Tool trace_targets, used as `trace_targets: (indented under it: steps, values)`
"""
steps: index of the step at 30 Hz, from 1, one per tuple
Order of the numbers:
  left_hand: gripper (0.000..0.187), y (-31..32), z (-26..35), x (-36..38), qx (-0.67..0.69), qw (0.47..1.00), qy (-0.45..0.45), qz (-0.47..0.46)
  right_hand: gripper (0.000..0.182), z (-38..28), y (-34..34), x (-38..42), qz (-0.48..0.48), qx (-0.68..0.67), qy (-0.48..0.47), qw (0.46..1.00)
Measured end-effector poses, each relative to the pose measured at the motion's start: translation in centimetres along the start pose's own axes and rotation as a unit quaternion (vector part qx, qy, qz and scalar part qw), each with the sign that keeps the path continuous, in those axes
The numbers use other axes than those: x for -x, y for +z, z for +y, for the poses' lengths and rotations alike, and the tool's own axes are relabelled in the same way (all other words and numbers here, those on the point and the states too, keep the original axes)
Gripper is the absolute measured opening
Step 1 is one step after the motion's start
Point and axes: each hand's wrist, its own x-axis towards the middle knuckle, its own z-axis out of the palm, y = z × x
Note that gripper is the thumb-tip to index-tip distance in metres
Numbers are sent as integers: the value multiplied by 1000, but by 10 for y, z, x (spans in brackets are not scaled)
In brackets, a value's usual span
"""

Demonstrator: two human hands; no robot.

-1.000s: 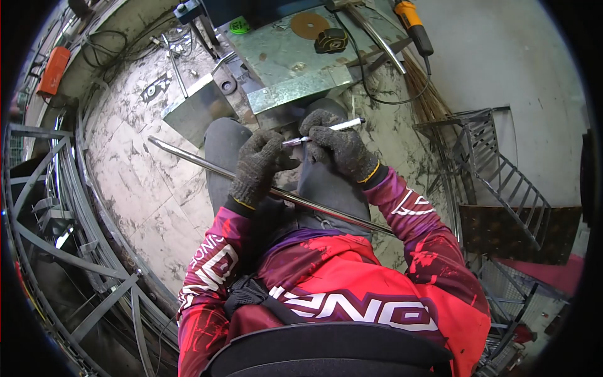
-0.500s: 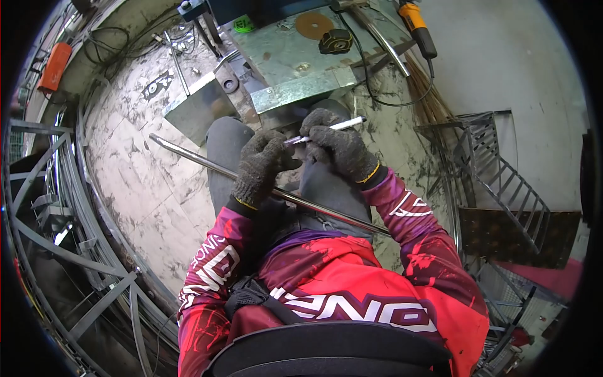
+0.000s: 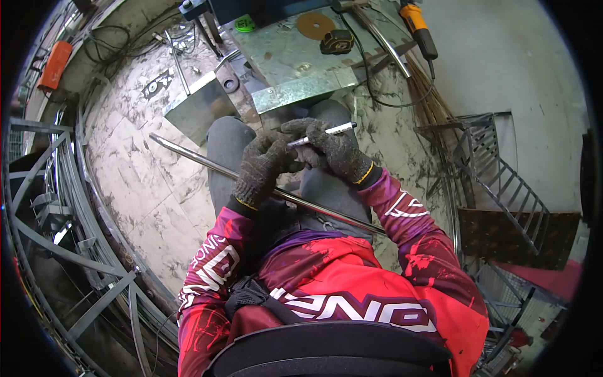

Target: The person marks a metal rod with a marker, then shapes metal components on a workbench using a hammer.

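Observation:
A white marker pen [image 3: 340, 129] with a dark end slants between my gloved hands above my knees. My right hand [image 3: 339, 151] is closed around its middle, the dark end sticking out past the fingers. At the marker's other end, my left hand [image 3: 262, 164] is closed with its fingertips together; the tip or cap there is hidden. Across my thighs lies a shiny round metal tube [image 3: 195, 157], passing under my left wrist and apart from the marker. Both hands wear dark grey knitted gloves.
Ahead stands a metal-topped work surface [image 3: 276, 47] with a tape measure [image 3: 336, 42], a brown cutting disc [image 3: 315, 26] and a green round item [image 3: 244, 24]. An orange and black power tool [image 3: 418, 28] with a cord lies right. Metal frames and bars [image 3: 69, 245] line the left.
My right hand has shifted slightly left and down with the marker, closer to my left hand. The left hand and the tube have barely moved.

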Motion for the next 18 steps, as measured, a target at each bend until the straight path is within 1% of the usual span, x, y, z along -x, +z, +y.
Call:
trace_targets:
  steps: [2,3,5,6,7,9,10,11,13,14,15,16,17,18]
  values:
    - [32,2,5,2,-68,997,10,-24,37,-7,-1,1,-63,-39,55,996]
    - [32,6,10,3,-68,997,11,-29,37,-4,-6,3,-60,-36,52,996]
    - [32,16,22,6,-72,995,4,-70,36,5,-18,7,-99,161,95,977]
    - [33,13,17,4,-72,994,27,-81,38,5,-3,9,-78,279,-136,947]
    - [33,10,13,4,-72,993,29,-87,38,5,0,10,-75,283,-139,946]
    - [26,8,13,4,-96,993,8,-71,37,5,-1,11,-85,283,-187,937]
    - [24,6,11,3,-96,993,4,-64,30,15,-14,11,-115,-16,58,992]
    - [24,7,9,3,-98,993,8,-67,30,11,-13,10,-115,-14,54,992]
    - [23,16,5,0,-108,993,31,23,24,2,-7,10,-53,-39,117,991]
    - [24,25,12,3,-99,994,19,30,24,12,-11,4,-44,-75,71,994]
    - [24,22,11,3,-99,994,26,28,24,0,-15,-2,-48,-72,67,994]
    - [25,17,8,1,-98,993,47,34,25,-20,-28,-13,-24,121,-39,992]
    - [27,12,6,3,-96,992,66,41,27,-39,-37,-25,2,305,-143,942]
    - [24,14,7,10,-110,990,75,36,29,-55,-45,-39,25,408,-232,883]
